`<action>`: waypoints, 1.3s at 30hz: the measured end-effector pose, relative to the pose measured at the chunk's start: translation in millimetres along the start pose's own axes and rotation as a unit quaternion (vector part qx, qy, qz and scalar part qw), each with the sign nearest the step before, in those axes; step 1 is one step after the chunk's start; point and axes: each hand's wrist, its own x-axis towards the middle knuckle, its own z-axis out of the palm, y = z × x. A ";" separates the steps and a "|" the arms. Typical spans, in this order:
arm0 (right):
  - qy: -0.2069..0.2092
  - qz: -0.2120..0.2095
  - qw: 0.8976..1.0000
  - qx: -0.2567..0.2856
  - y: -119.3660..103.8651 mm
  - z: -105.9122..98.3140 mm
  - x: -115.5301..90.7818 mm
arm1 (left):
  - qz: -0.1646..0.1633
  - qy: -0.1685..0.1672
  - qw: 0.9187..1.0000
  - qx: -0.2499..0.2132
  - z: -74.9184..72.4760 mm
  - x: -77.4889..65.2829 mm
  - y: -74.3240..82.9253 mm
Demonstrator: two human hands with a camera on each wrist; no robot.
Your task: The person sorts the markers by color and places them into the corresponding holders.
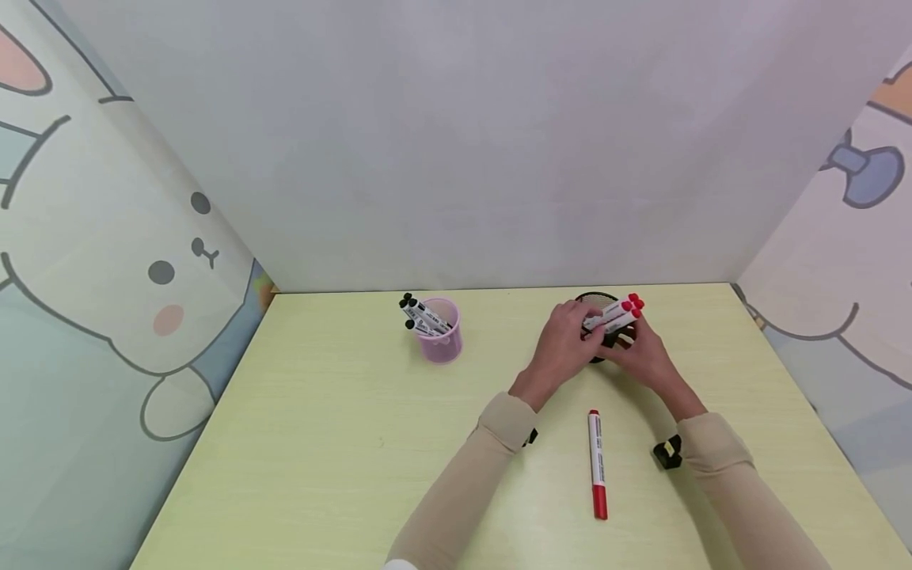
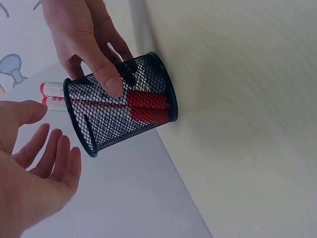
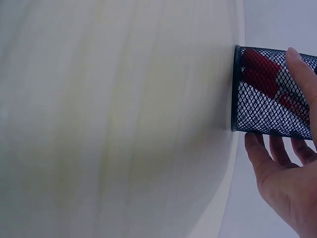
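Note:
My right hand (image 1: 647, 358) grips a black mesh pen cup (image 2: 106, 121), its thumb along the near side and its fingers round the other. Inside stand several white markers (image 1: 618, 317) with red ends, their tops leaning right past the rim; their red lower parts show through the mesh. Beside the rim is my left hand (image 2: 47, 181), fingers loosely bent and holding nothing, thumb tip close to the marker tops. In the right wrist view the cup's base (image 3: 236, 89) is close to the table. One red and white marker (image 1: 597, 463) lies on the table between my forearms.
A light purple cup (image 1: 443, 347) stands at the back of the table, left of my hands, with several black-ended white markers (image 1: 427, 315) leaning left in it. The pale yellow table (image 1: 321, 443) meets a plain back wall (image 1: 456, 158), with cartoon-printed panels on both sides.

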 end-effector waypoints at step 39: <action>0.017 -0.005 0.999 0.030 0.1 3.0 -0.1 | -0.115 0.005 0.986 -0.122 3.5 -65.1 15.1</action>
